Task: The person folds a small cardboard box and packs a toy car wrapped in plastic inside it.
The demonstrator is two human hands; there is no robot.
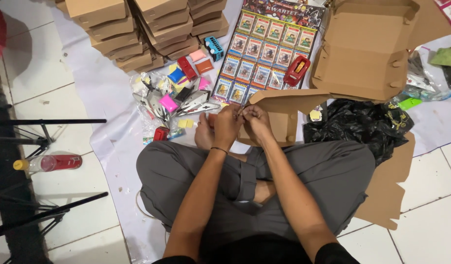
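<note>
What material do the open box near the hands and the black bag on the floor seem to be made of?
The open box looks like brown corrugated cardboard: matte, with fold lines and cut tabs. The black bag seems to be thin plastic film: it is crumpled and shows glossy highlights. Neither can be confirmed by look alone.

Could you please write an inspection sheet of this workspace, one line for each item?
Surface: white tiled floor, partly under a white sheet.
Job's things: flat cardboard piece, touched by both hands; what the fingers pinch is too small to tell.
Clutter: small toys in bags, card sheet, red tape dispenser, open box, stacked boxes, black plastic bag.
Hands: left hand and right hand together, fingers curled.
Cables: nothing seen.
Surroundings: bottle, black stand legs.
</note>
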